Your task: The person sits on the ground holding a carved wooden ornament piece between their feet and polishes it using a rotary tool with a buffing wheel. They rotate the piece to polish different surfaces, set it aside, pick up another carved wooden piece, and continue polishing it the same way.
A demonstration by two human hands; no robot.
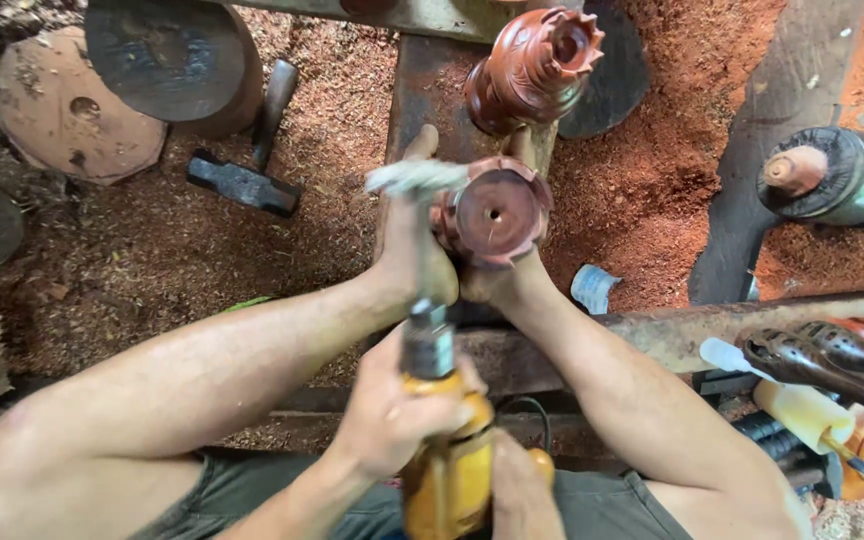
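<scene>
Iron-headed hammer [243, 183] lies on sawdust. Left hand [384, 420] fingers clench the yellow power tool [447, 470], its blurred tip beside the round carved red-brown wooden piece [497, 212], wedged between bare feet; right hand [524, 495] fingers grasp the tool's base.

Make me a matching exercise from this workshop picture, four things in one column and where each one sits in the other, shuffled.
Things:
1. hammer
2. yellow power tool
3. carved wooden piece
4. second carved piece

Places:
A. top centre, lying on a plank
B. gripped by both hands at the bottom of the view
C. on the sawdust, upper left
D. centre, held between the person's feet

Pairs: 1-C, 2-B, 3-D, 4-A
</scene>
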